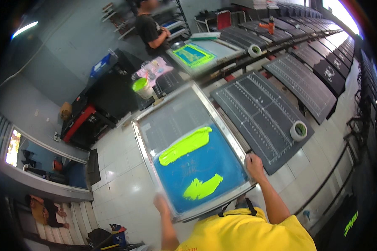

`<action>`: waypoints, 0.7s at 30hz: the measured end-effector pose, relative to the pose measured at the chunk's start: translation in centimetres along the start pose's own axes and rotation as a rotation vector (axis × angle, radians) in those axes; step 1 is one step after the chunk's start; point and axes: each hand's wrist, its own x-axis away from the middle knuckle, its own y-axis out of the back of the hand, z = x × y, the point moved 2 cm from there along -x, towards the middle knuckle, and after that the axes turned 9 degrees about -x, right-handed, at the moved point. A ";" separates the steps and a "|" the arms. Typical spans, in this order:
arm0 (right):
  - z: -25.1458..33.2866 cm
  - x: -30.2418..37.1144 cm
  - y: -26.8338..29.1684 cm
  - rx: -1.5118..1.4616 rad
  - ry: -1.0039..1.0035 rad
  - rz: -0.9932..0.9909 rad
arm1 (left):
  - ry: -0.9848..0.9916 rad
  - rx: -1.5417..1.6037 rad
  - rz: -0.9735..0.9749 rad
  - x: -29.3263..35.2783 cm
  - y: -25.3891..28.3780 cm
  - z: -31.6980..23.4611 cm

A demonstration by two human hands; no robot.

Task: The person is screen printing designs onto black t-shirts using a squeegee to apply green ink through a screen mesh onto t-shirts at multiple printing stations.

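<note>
A screen printing frame [227,139] with metal sides and a blue-coated mesh lies tilted in front of me. Two patches of neon-yellow ink [186,146] are spread on its mesh, one near the middle and one toward my body. My right hand [254,165] is closed around the frame's right side, near the close corner. Beside the frame's left side, close to its lower corner, is my left hand [161,204]; its fingers are smeared by motion, so their grip cannot be made out.
Right of the frame lies a dark printing board [255,113] carrying a tape roll [298,131]. An ink bucket [142,88] stands beyond the frame's far left corner. Another screen [213,50] lies farther off, near a standing person [151,31]. Someone sits on steps [46,211] at lower left.
</note>
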 end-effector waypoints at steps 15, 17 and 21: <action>1.8 -0.2 6.5 -0.105 0.057 -0.155 | 0.010 0.187 -0.072 5.9 -2.2 -8.4; 1.6 -0.4 9.2 -0.089 0.080 -0.212 | -0.070 0.113 0.025 6.8 -3.0 -11.1; -0.7 -1.8 14.8 -0.122 0.123 -0.331 | -0.198 0.128 0.112 7.0 -7.8 -13.4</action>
